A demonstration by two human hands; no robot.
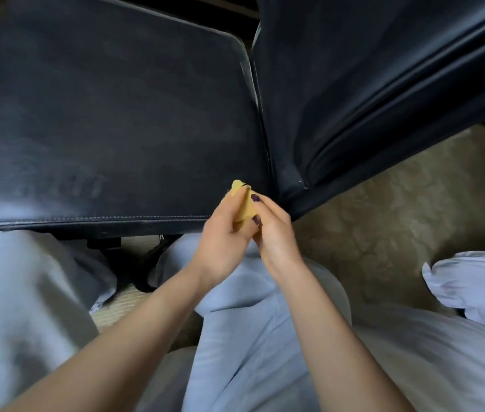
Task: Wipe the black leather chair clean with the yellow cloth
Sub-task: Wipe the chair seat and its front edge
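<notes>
Looking down through the head camera, I see my left hand [223, 237] and right hand [275, 234] together, both pinching the bunched yellow cloth [242, 203] over the near right corner of the black leather chair [265, 150]; its seat [110, 120] shows dull streaks, so I judge wiping unfinished; the backrest [369, 84] probably remains.

Pale blue trousers [27, 307] cover the person's legs across the lower part of the view, and a strip of beige floor [119, 307] shows between them. To the right spreads a tan surface [398, 209] with a faint leafy pattern (carpet or upholstery, hard to tell). A rumpled pale blue fabric [479, 286] lies at its lower right edge.
</notes>
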